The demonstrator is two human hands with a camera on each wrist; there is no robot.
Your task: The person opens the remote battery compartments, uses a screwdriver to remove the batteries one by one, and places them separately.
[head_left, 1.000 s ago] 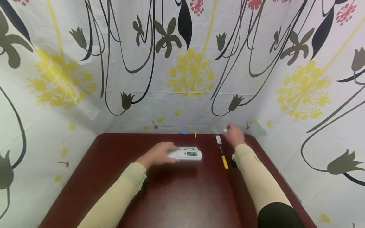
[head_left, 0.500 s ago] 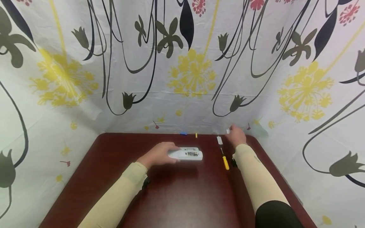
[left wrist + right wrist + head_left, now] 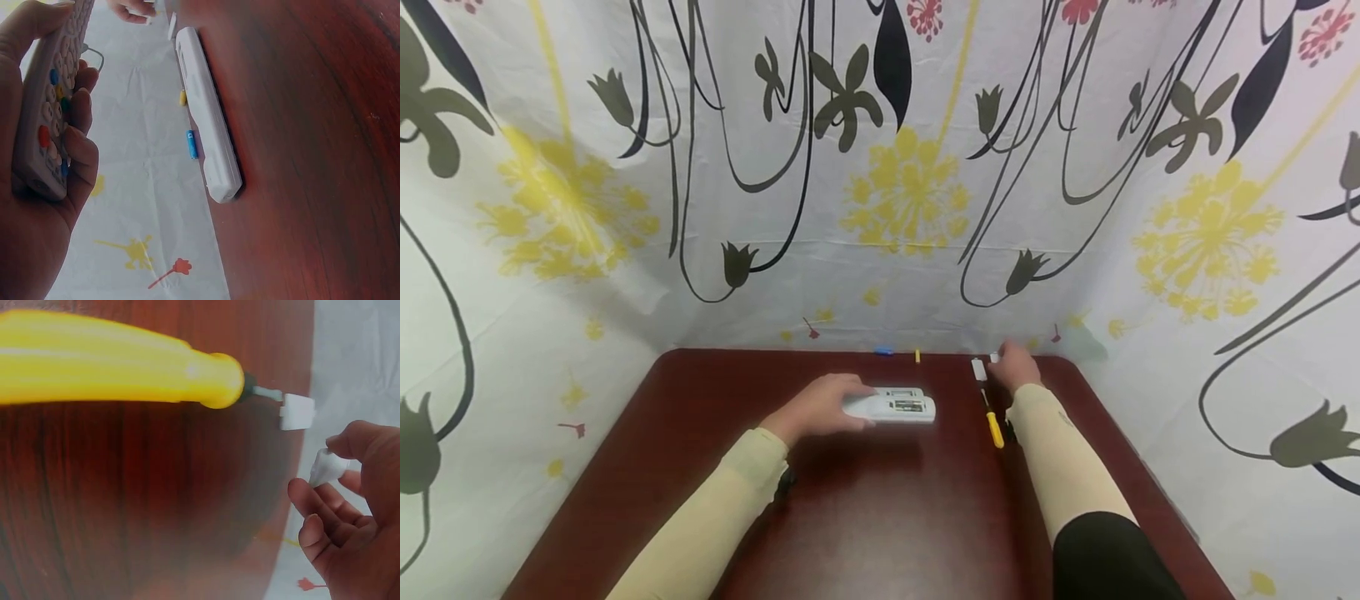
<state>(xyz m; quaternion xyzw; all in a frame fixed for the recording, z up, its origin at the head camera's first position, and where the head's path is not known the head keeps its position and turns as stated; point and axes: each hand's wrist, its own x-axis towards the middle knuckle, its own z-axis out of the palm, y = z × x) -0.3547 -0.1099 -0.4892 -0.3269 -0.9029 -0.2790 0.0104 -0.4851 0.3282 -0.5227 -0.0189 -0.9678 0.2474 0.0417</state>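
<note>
My left hand (image 3: 823, 404) grips a white remote control (image 3: 880, 408), its back turned up and its battery slot open with batteries inside. In the left wrist view, the thumb and curled fingers hold this remote's edges, and its coloured buttons show. A second white remote (image 3: 212, 119) lies on the table just beyond it. At the far right, my right hand (image 3: 1017, 367) pinches a small white battery cover (image 3: 329, 467) between thumb and fingers. Another white battery cover (image 3: 979, 370) lies close by, at the tip of a yellow-handled screwdriver (image 3: 995, 427).
A blue battery (image 3: 883, 352) and a small yellow piece (image 3: 917, 356) lie along the back edge of the dark red table (image 3: 865, 517). White flowered cloth (image 3: 820, 292) hangs close around the table's back and sides.
My right hand has come slightly left and down with the battery cover, nearer the cover on the table. The left hand keeps its hold on the remote without visible movement.
</note>
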